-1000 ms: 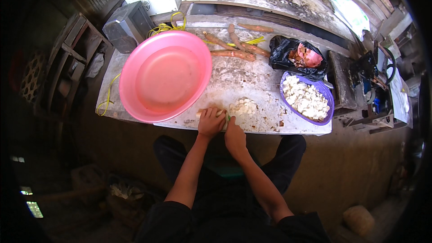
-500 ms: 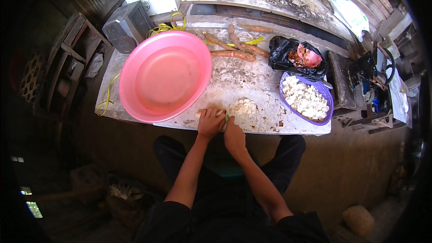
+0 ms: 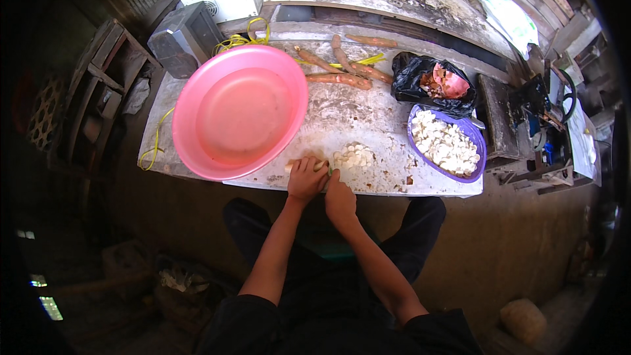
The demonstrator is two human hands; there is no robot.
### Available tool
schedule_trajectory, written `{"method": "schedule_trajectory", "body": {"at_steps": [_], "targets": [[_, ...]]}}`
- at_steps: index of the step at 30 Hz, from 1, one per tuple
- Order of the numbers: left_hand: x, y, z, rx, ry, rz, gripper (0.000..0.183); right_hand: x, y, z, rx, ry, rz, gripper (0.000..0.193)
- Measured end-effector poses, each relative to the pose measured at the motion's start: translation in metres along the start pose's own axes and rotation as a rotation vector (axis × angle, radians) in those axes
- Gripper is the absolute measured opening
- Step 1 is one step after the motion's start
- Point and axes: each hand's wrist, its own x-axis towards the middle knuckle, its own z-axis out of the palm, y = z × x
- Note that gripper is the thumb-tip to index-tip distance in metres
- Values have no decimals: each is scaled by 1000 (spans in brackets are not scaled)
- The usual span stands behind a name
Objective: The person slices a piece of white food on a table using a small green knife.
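Note:
Close to the table's front edge, my left hand [image 3: 306, 179] is wrapped over a peeled cassava root [image 3: 288, 167], whose pale end sticks out to its left. My right hand [image 3: 340, 198] grips a knife [image 3: 330, 171] with a green handle, held against the root's right end; most of the blade is hidden. Just beyond the knife lies a small heap of thin white cassava slices [image 3: 353, 156]. More white slices fill a purple basin [image 3: 415, 133] at the right end of the table. Several unpeeled brown cassava roots [image 3: 338, 79] lie at the back.
A big pink basin [image 3: 181, 121] takes up the table's left part. Behind the purple basin sits a black plastic bag [image 3: 407, 85] with reddish peelings. A yellow strap [image 3: 158, 148] hangs by the left edge. A grey box-shaped device [image 3: 181, 39] stands at the back left.
My right hand has shifted very slightly left, toward my left hand. Both hands keep their grip, and the slice heap looks about the same.

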Motion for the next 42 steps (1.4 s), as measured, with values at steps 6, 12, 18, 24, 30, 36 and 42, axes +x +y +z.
{"method": "schedule_trajectory", "body": {"at_steps": [6, 12, 18, 24, 30, 36, 42], "targets": [[-1, 2, -1, 13, 4, 3, 21, -2, 1, -7, 9, -30, 6, 12], [-2, 6, -4, 5, -6, -2, 20, 1, 11, -5, -33, -78, -1, 15], [-5, 5, 0, 31, -5, -10, 22, 0, 12, -3, -51, -65, -20, 16], [0, 6, -3, 15, -46, -31, 24, 2, 24, -5, -4, 1, -46, 14], [0, -1, 1, -2, -38, -32, 23, 3, 17, -10, 69, 48, -79, 16], [-1, -2, 0, -6, -29, -19, 23, 2, 7, -4, 92, -8, -27, 15], [-1, 0, -2, -2, -38, -23, 24, 0, 4, -4, 116, -34, -10, 17]]}}
